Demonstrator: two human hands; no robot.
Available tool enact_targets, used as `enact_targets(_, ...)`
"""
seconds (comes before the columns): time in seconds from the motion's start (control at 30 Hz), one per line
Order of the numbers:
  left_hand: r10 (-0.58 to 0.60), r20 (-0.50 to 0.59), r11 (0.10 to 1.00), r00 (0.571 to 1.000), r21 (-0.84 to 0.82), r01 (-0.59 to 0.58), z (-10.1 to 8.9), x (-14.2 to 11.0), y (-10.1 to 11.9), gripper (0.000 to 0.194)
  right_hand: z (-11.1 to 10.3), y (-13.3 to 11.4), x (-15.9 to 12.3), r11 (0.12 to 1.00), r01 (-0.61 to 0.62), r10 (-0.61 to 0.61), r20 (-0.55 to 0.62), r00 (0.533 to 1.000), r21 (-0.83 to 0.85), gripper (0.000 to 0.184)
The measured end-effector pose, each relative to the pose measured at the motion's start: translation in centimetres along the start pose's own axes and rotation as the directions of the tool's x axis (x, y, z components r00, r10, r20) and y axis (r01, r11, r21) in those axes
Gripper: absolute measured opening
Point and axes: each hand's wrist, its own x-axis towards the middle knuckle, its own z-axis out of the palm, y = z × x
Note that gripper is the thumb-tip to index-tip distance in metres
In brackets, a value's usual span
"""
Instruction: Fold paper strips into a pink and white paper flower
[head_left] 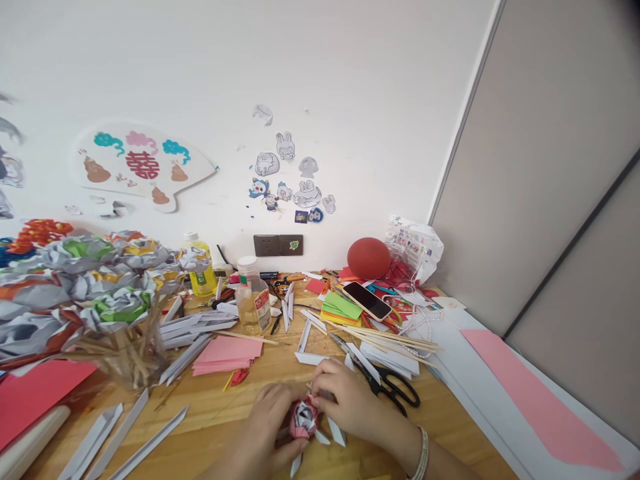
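Note:
A small pink and white paper flower [305, 417] is between my two hands, low in the middle of the view. My left hand [273, 421] curls round its left side, with the thumb along the lower edge. From the right, my right hand [345, 398] pinches the flower's upper right rim. White folded paper strips [337, 432] stick out beneath it. Black-handled scissors [395, 387] lie on the table right of my right hand, partly under white strips. A stack of pink paper squares [227, 355] rests to the upper left of my left hand.
Paper flowers on sticks stand in a clear container [133, 357] at the left. Behind the hands are a glue bottle [253, 300], a yellow bottle [201, 270], wooden sticks [385, 337], a phone [367, 300] and a red balloon [369, 258]. Folded strips [150, 443] lie front left.

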Motion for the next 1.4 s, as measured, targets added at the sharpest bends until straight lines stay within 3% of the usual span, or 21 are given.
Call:
enact_targets(0.2,0.037,-0.028,0.999,0.999,-0.016,-0.038,0.2,0.0,-0.4,0.034,0.1,-0.3,0.0,0.998,-0.065,0.065,-0.059,0.996,-0.01,0.01)
enact_targets(0.57,0.043,-0.023,0.999,0.999,-0.019,-0.043,0.3,-0.1,-0.6,0.034,0.2,-0.6,0.1,0.978,-0.097,0.105,-0.036,0.994,0.185,0.017)
enact_targets(0.87,0.02,-0.008,1.0,1.0,-0.019,-0.02,0.3,0.0,-0.5,0.038,0.6,-0.8,-0.2,0.995,-0.031,0.024,-0.08,0.997,-0.09,0.01)
enact_targets(1.4,-0.015,-0.006,1.0,1.0,-0.008,0.015,0.1,0.0,-0.1,0.037,1.0,-0.4,-0.1,0.945,0.099,-0.134,-0.093,0.987,-0.311,0.01)
